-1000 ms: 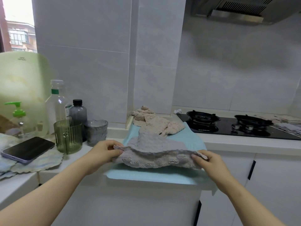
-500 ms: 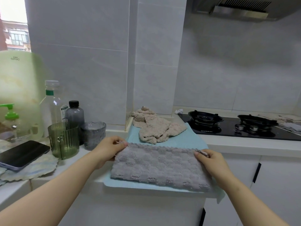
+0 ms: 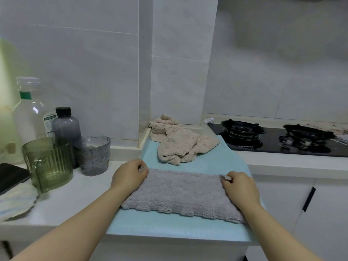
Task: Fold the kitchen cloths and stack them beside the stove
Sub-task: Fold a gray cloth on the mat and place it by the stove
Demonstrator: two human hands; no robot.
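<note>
— Where does our grey cloth (image 3: pixel 180 193) lie?
— Flat on the blue mat (image 3: pixel 169 228) just before us, its long axis running left to right.
— And our hands?
— Our left hand (image 3: pixel 130 176) pinches its far-left corner, our right hand (image 3: pixel 239 189) the far-right; neither is nearer. We judge the next fold brings one end across.

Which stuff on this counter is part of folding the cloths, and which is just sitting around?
In the job: grey cloth, pinched at its far corners by the left hand and right hand; crumpled beige cloth; blue mat under both; stove.
Lying about: clear bottle; dark bottle; green cup; grey glass; phone.
</note>
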